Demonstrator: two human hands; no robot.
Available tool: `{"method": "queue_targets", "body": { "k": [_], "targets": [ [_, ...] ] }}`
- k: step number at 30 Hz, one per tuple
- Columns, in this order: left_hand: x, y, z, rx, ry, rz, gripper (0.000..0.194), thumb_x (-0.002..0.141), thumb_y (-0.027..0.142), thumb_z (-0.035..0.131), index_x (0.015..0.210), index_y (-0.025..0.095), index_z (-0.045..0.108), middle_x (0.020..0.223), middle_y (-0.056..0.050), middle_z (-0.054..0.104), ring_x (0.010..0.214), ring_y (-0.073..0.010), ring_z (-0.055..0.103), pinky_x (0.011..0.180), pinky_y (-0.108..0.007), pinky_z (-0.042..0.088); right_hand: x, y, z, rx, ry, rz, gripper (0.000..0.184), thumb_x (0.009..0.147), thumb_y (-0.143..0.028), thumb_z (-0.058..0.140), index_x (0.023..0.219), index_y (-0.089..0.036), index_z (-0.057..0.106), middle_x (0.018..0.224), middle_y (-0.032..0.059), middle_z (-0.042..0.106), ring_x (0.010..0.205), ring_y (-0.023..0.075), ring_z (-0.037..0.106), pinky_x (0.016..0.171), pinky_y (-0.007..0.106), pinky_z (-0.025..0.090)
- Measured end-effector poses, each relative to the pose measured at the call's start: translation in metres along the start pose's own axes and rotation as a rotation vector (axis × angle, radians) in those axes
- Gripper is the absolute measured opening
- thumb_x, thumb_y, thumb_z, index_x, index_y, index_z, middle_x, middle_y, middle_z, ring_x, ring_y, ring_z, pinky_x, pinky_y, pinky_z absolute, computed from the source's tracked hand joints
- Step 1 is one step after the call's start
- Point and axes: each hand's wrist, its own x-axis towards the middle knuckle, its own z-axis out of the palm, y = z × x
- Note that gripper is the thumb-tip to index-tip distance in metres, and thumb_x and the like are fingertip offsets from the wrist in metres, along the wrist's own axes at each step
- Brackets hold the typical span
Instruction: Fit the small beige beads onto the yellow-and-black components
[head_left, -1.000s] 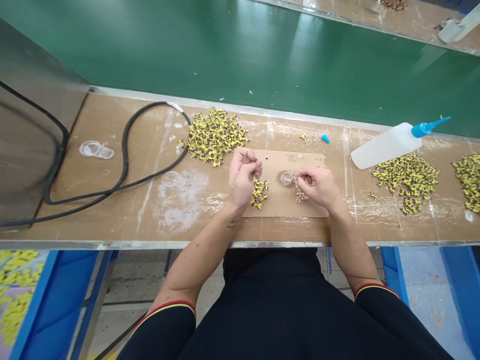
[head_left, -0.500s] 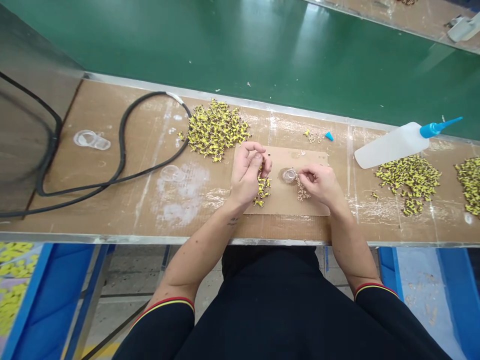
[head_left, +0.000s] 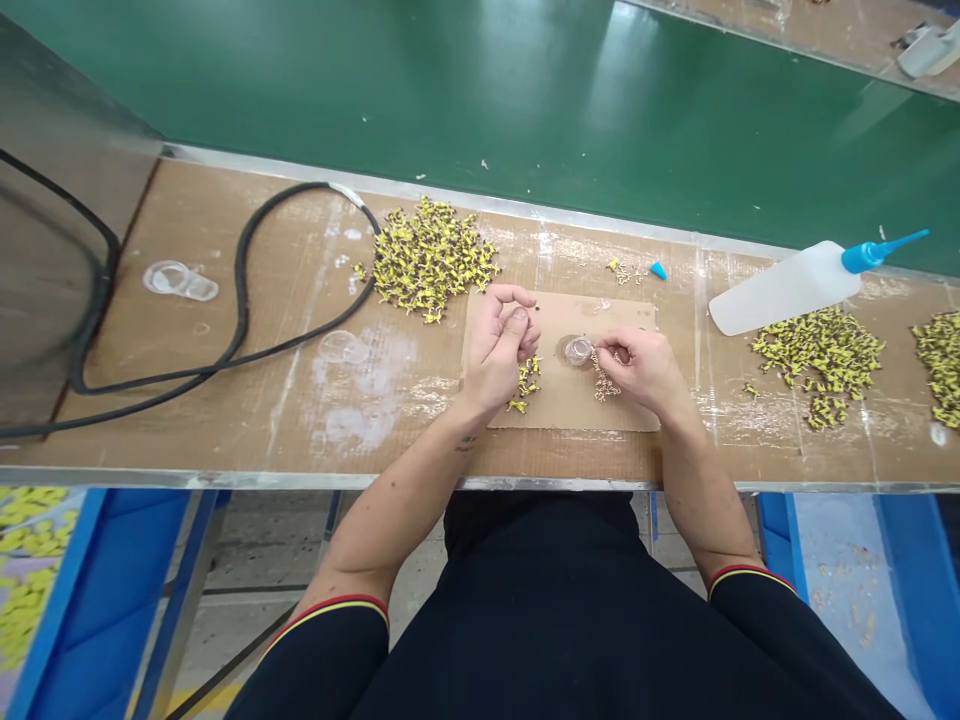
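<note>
Work looks unfinished: yellow pieces (head_left: 529,383) and pale bits (head_left: 604,386) lie on cardboard (head_left: 570,408). Left hand (head_left: 499,342) curled, right hand (head_left: 637,364) pinched beside dish (head_left: 578,350); cannot tell if either grasps anything.

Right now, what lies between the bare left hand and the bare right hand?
In the head view, a small, round clear cup on brown cardboard, nearer the right hand.

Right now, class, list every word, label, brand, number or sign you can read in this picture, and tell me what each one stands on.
Readable texts: none.
Dark marks on the left forearm: too small and blurred to read, or to tell whether they are lettering.
Squeeze bottle: no label or print visible on the side shown.
Cardboard sheet: no legible wording.
</note>
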Motion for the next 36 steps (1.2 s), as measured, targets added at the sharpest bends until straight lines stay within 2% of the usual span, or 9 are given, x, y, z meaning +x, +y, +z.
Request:
{"method": "queue_targets", "body": {
  "k": [8,13,16,19,24,29,32,36],
  "targets": [
    [-0.001,0.000,0.001,0.016,0.003,-0.002,0.031,0.089,0.047,0.069,0.093,0.024,0.049,0.054,0.010,0.034,0.045,-0.0071,0.026,0.044,-0.020,0.021,0.001,-0.001,-0.001,-0.013,-0.016,-0.002,0.014,0.083,-0.022,0.061,0.076,-0.020,0.073,0.060,-0.0004,0.064,0.056,0.0149,0.054,0.064,0.028,0.041],
    [-0.003,0.003,0.001,0.018,-0.011,-0.032,0.021,0.082,0.030,0.065,0.095,0.024,0.049,0.055,0.010,0.033,0.046,-0.0074,0.026,0.047,-0.022,0.022,0.000,-0.001,0.000,-0.019,-0.013,-0.008,0.014,0.084,-0.022,0.061,0.077,-0.020,0.073,0.061,0.0001,0.064,0.058,0.0153,0.055,0.064,0.029,0.040],
    [-0.003,0.003,0.001,0.029,-0.004,-0.063,0.022,0.073,0.021,0.057,0.094,0.023,0.049,0.057,0.009,0.039,0.047,-0.0082,0.031,0.049,-0.022,0.024,0.000,-0.001,0.001,-0.027,-0.010,-0.017,0.014,0.084,-0.022,0.061,0.077,-0.020,0.073,0.062,0.0004,0.066,0.058,0.0153,0.056,0.064,0.029,0.040],
    [-0.002,0.001,0.000,0.084,0.037,-0.040,0.022,0.070,0.018,0.053,0.091,0.022,0.050,0.061,0.006,0.042,0.053,-0.0095,0.041,0.052,-0.023,0.029,0.000,-0.001,0.002,-0.033,-0.002,-0.024,0.014,0.084,-0.022,0.061,0.077,-0.020,0.073,0.064,0.0008,0.068,0.060,0.0154,0.057,0.065,0.029,0.041],
    [-0.001,-0.006,-0.002,0.219,0.030,0.029,0.019,0.081,0.018,0.059,0.098,0.022,0.052,0.075,0.002,0.059,0.066,-0.0106,0.055,0.062,-0.024,0.042,0.001,-0.003,0.000,-0.017,0.004,-0.024,0.015,0.083,-0.022,0.060,0.076,-0.020,0.072,0.063,0.0005,0.066,0.057,0.0148,0.055,0.064,0.029,0.042],
    [-0.001,-0.009,-0.003,0.306,-0.033,0.045,0.017,0.087,0.023,0.067,0.102,0.018,0.063,0.098,-0.006,0.071,0.089,-0.0152,0.067,0.079,-0.027,0.053,-0.001,-0.006,-0.008,0.131,0.067,-0.029,0.012,0.080,-0.023,0.061,0.073,-0.021,0.071,0.060,-0.0006,0.064,0.053,0.0133,0.051,0.058,0.028,0.043],
    [-0.001,-0.011,-0.005,0.311,-0.038,0.078,0.018,0.084,0.024,0.074,0.101,0.016,0.071,0.101,-0.007,0.071,0.087,-0.0136,0.066,0.078,-0.026,0.054,-0.002,-0.008,-0.012,0.206,0.128,-0.029,0.012,0.079,-0.023,0.061,0.072,-0.020,0.071,0.057,-0.0014,0.061,0.051,0.0123,0.048,0.055,0.027,0.042],
    [-0.003,-0.009,-0.004,0.240,-0.034,0.050,0.022,0.080,0.024,0.080,0.099,0.016,0.074,0.093,-0.004,0.071,0.077,-0.0098,0.066,0.072,-0.022,0.055,-0.004,-0.011,-0.013,0.274,0.178,-0.035,0.011,0.077,-0.022,0.061,0.070,-0.021,0.069,0.057,-0.0014,0.061,0.050,0.0117,0.046,0.052,0.027,0.041]
  ]
}}
